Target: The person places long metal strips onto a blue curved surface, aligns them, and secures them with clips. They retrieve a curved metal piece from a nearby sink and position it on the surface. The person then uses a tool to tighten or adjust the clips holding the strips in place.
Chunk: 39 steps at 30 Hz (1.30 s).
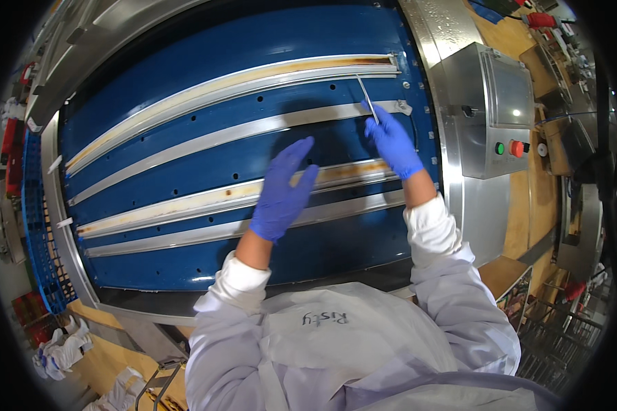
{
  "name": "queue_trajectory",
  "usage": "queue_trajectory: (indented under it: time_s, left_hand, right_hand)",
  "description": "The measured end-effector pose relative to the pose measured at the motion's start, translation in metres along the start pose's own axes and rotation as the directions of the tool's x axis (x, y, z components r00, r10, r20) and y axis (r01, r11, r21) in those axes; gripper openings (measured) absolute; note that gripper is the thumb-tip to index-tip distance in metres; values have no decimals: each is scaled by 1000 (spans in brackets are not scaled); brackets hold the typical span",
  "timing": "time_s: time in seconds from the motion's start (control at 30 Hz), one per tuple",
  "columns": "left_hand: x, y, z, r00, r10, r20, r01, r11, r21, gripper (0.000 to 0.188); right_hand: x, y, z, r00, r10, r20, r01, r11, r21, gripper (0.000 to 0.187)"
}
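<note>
Evidently, the right hand (394, 142), gloved in blue right of the frame's centre, is closed around the lower end of a slim metal tool (367, 98), thumb and fingers pinching it. The tool's long axis slants from the grip toward the top of the frame, leaning slightly left. Seen from above, it crosses the right part of the upper plain strip (253, 127) and its tip ends over the lower edge of the upper stained bar (253, 81), near that bar's right end; whether it touches cannot be told. So the bar lies above the right hand in the frame and runs roughly across the tool, down toward the left. The left hand (284, 188), at the centre, is farther from the tip; it holds nothing visible, its fingers extended, thumb apart, over the lower stained bar (206, 207). Beyond spreads the blue panel (199, 38), with a metal control box (507, 89) at the right of the frame.
</note>
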<state>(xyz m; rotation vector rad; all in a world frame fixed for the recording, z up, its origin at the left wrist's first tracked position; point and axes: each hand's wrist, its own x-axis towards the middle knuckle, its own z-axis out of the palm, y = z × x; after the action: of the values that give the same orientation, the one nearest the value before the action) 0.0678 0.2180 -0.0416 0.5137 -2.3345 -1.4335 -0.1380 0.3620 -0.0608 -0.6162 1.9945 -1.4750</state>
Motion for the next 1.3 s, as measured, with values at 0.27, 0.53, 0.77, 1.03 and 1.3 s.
queue_trajectory:
  time_s: [0.27,0.53,0.77,1.03,1.3]
  left_hand:
    - [-40,-33,-15,993,-113,-16,114,993,34,33]
    - [-57,-42,-27,976,-214,-37,210,974,-80,31]
    - [-59,-49,-26,987,-150,-64,144,985,-94,31]
    - [-60,-47,-32,984,-173,-42,165,976,-142,30]
    - [-60,-52,-31,981,-189,-38,184,976,-117,31]
  right_hand:
    - [64,-20,-41,943,-321,-91,71,458,-886,45]
    - [73,-36,-39,976,-207,-65,-23,200,-980,44]
    - [77,-52,-36,976,-217,-8,14,99,-995,40]
    - [101,-71,-36,960,-235,154,134,-95,-986,39]
    - [86,-72,-48,982,-143,121,110,-87,-990,38]
